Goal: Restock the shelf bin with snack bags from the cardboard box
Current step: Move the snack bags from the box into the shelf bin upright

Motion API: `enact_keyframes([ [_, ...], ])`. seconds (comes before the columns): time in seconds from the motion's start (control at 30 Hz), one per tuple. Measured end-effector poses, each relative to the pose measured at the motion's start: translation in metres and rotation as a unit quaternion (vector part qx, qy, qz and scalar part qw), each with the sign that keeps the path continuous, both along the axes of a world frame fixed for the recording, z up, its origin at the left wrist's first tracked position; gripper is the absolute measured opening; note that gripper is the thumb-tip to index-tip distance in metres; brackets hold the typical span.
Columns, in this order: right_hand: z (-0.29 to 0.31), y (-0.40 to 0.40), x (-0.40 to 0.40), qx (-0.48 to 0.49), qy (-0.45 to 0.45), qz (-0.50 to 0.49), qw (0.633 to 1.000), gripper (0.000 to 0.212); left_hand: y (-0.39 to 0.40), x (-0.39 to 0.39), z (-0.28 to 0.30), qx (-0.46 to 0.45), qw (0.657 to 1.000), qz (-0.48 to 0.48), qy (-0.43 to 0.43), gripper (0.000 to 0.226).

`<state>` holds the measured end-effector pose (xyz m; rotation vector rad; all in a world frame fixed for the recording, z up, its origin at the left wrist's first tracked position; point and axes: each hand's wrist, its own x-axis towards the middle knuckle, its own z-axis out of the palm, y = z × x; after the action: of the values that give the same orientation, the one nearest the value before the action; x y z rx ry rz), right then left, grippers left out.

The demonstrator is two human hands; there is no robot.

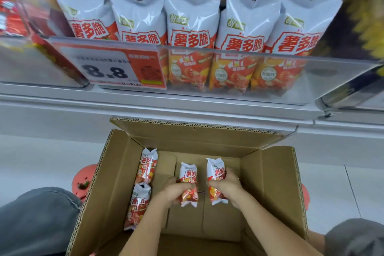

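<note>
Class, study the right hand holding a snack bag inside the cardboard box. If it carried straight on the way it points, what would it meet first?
The right hand, gripping a snack bag, points toward the far wall of the cardboard box. Nothing shows between them, so probably that wall, though depth is unclear.

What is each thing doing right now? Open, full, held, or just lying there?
Cardboard box: open, flaps up.
Left hand: holds a snack bag.
Right hand: holds another bag.
Two loose bags: lying along the box's left wall.
Shelf bin: stocked with upright bags.
</note>
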<state>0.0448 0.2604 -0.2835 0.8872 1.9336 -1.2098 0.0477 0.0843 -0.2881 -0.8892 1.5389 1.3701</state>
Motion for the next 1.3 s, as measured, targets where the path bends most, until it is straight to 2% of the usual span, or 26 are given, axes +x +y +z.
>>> enact_keyframes([
  [0.1, 0.024, -0.003, -0.001, -0.049, 0.025, 0.029, 0.998, 0.064, -0.005, -0.002, 0.031, 0.081, 0.996, 0.043, 0.015, 0.051],
  [0.17, 0.051, -0.004, 0.001, -0.084, 0.051, 0.059, 0.993, 0.071, -0.009, -0.007, 0.059, 0.116, 0.992, 0.036, 0.044, 0.052],
  [0.27, 0.099, 0.001, 0.007, -0.122, 0.087, 0.133, 0.98, 0.075, -0.016, -0.01, 0.109, 0.123, 0.988, -0.029, 0.089, 0.05],
  [0.37, 0.159, 0.011, 0.01, -0.188, 0.138, 0.176, 0.957, 0.064, -0.017, -0.014, 0.173, 0.087, 0.973, -0.137, 0.163, 0.053],
  [0.43, 0.204, 0.017, 0.009, -0.209, 0.19, 0.158, 0.946, 0.057, -0.017, -0.016, 0.221, 0.064, 0.951, -0.177, 0.244, 0.049],
  [0.5, 0.25, 0.026, 0.008, -0.188, 0.245, 0.119, 0.944, 0.054, -0.011, -0.015, 0.273, 0.067, 0.928, -0.177, 0.321, 0.042],
  [0.53, 0.273, 0.03, 0.01, -0.182, 0.267, 0.109, 0.94, 0.058, -0.005, -0.014, 0.296, 0.068, 0.915, -0.172, 0.358, 0.042],
  [0.6, 0.31, 0.043, 0.01, -0.192, 0.295, 0.088, 0.932, 0.084, 0.007, -0.012, 0.331, 0.065, 0.89, -0.152, 0.424, 0.047],
  [0.63, 0.327, 0.049, 0.01, -0.209, 0.309, 0.08, 0.924, 0.086, 0.014, -0.011, 0.345, 0.067, 0.878, -0.14, 0.453, 0.051],
  [0.67, 0.347, 0.054, 0.01, -0.232, 0.324, 0.069, 0.915, 0.075, 0.02, -0.011, 0.356, 0.067, 0.866, -0.128, 0.478, 0.055],
  [0.73, 0.377, 0.067, 0.002, -0.281, 0.357, 0.03, 0.891, 0.056, 0.032, -0.01, 0.372, 0.067, 0.846, -0.117, 0.516, 0.058],
  [0.83, 0.407, 0.078, -0.024, -0.295, 0.392, -0.007, 0.871, 0.044, 0.043, -0.013, 0.383, 0.089, 0.837, -0.1, 0.531, 0.06],
  [1.0, 0.417, 0.075, -0.065, -0.243, 0.399, -0.038, 0.883, 0.023, 0.049, -0.028, 0.381, 0.113, 0.84, -0.087, 0.524, 0.048],
  [1.07, 0.419, 0.073, -0.085, -0.223, 0.425, -0.062, 0.875, 0.025, 0.047, -0.035, 0.377, 0.112, 0.84, -0.088, 0.524, 0.048],
  [1.17, 0.417, 0.066, -0.125, -0.148, 0.481, -0.107, 0.857, 0.05, 0.042, -0.042, 0.37, 0.117, 0.839, -0.102, 0.522, 0.047],
  [1.2, 0.414, 0.063, -0.135, -0.122, 0.492, -0.113, 0.855, 0.05, 0.041, -0.044, 0.369, 0.122, 0.836, -0.105, 0.524, 0.047],
  [1.3, 0.403, 0.051, -0.168, -0.102, 0.515, -0.113, 0.843, 0.033, 0.038, -0.052, 0.366, 0.126, 0.826, -0.103, 0.54, 0.048],
])
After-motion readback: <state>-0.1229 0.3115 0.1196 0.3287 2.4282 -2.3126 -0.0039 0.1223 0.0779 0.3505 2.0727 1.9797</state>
